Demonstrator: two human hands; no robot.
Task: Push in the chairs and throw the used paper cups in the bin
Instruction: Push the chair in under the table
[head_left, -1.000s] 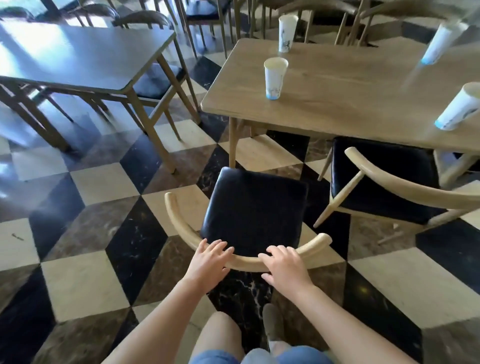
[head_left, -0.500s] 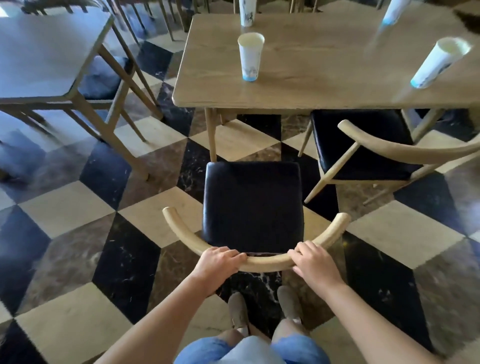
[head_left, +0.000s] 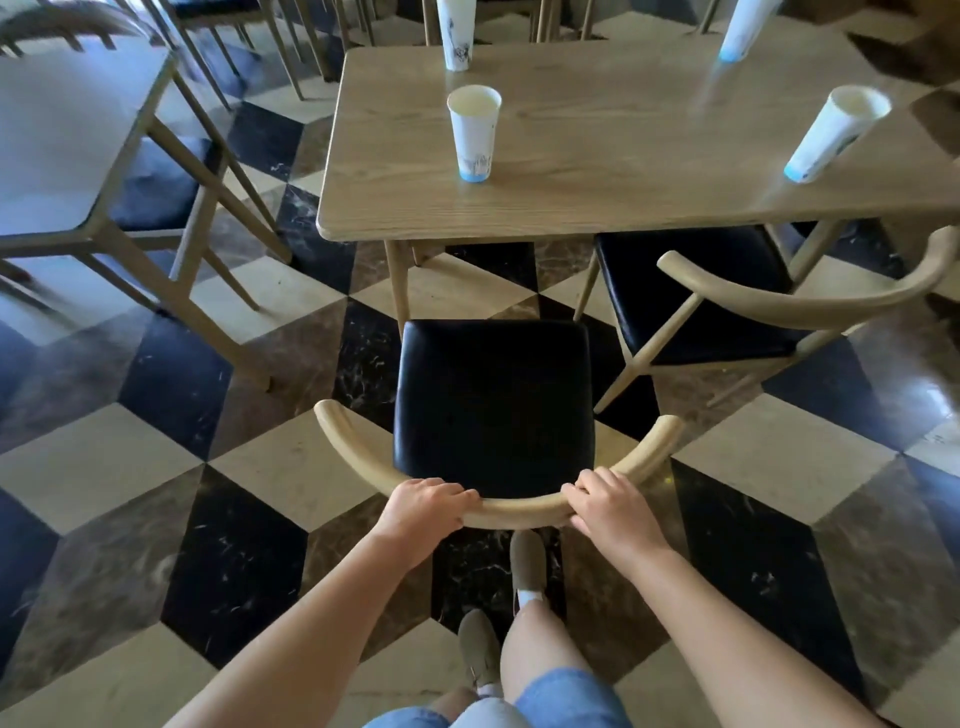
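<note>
A wooden chair with a black seat (head_left: 493, 405) stands in front of me, pulled out from the light wooden table (head_left: 623, 156). My left hand (head_left: 423, 506) and my right hand (head_left: 608, 506) both grip its curved backrest rail. Several white paper cups stand on the table: one near the left front (head_left: 474, 132), one at the back (head_left: 456, 34), one at the right (head_left: 831, 132) and one at the far right back (head_left: 745, 31). A second black-seated chair (head_left: 727, 296) sits to the right, partly under the table.
Another table (head_left: 67, 140) with chairs tucked under it stands at the left. More chairs line the far side at the top. The floor is a checkered marble pattern. My feet (head_left: 527, 566) are just behind the chair.
The chair has turned square to the table and moved closer to it. My fingers have wrapped around the backrest, and I have stepped forward behind it.
</note>
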